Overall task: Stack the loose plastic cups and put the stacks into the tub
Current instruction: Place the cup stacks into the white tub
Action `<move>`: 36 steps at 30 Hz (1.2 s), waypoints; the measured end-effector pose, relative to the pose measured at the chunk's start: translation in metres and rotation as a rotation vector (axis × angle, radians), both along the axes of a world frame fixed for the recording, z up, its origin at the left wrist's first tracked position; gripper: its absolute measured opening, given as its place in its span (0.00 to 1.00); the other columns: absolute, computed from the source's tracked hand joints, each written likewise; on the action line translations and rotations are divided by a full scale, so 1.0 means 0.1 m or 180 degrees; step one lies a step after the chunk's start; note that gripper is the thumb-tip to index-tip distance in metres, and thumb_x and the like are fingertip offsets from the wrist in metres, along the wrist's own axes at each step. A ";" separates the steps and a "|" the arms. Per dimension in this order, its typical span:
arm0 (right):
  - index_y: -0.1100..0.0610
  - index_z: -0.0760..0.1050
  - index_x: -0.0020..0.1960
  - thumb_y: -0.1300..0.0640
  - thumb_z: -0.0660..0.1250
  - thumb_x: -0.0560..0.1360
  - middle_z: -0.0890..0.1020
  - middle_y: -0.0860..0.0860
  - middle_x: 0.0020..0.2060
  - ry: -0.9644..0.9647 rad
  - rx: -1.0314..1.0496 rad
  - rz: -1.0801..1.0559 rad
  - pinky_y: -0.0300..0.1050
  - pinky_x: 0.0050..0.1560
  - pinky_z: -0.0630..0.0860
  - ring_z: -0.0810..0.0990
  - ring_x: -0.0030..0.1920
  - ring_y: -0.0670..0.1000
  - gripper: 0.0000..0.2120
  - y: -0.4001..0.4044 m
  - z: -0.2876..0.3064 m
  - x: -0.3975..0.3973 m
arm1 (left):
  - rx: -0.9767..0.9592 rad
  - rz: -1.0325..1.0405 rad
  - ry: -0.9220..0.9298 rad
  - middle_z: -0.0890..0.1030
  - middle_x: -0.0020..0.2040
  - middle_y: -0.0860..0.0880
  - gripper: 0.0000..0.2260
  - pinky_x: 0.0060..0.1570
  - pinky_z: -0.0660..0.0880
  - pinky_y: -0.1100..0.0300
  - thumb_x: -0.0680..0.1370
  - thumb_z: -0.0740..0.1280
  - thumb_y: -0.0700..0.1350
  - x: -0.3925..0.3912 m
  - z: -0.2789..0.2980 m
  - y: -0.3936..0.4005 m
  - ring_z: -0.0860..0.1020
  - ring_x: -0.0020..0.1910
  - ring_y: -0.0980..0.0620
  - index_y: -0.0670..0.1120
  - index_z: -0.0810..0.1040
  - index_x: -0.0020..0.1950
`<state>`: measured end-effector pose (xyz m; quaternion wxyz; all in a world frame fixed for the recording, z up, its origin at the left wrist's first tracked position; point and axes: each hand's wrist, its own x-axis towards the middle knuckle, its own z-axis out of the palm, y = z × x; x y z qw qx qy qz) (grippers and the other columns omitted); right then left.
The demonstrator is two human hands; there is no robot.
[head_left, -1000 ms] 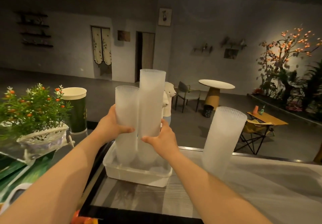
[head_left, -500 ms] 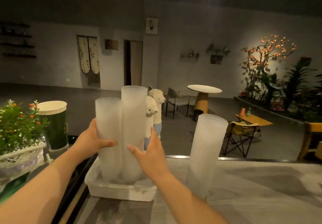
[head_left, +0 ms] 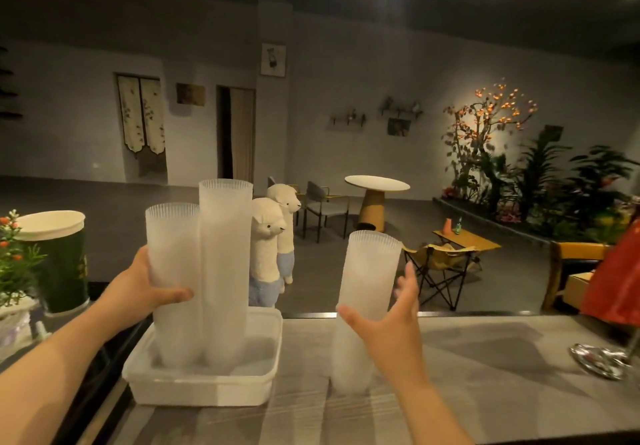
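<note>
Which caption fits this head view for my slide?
Left hand holds a cup stack in the tub; right hand reaches the third stack.

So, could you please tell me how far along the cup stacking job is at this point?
Done: two cup stacks stand upright in the tub, a shorter stack and a taller stack beside it. In hand: the left hand grips the shorter one, while the right hand is open around the third stack, not yet gripping it. Left: that stack stands on the counter, outside the tub.
</note>
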<state>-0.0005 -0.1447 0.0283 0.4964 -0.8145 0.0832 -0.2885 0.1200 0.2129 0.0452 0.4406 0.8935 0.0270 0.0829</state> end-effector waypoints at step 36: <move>0.37 0.56 0.69 0.47 0.80 0.62 0.76 0.39 0.56 0.0543 -0.0043 0.1729 0.41 0.56 0.78 0.77 0.57 0.43 0.44 1.04 -0.23 0.62 | -0.0044 -0.0080 0.0024 0.73 0.64 0.47 0.47 0.50 0.77 0.48 0.67 0.80 0.46 -0.05 0.03 0.01 0.74 0.62 0.42 0.53 0.53 0.76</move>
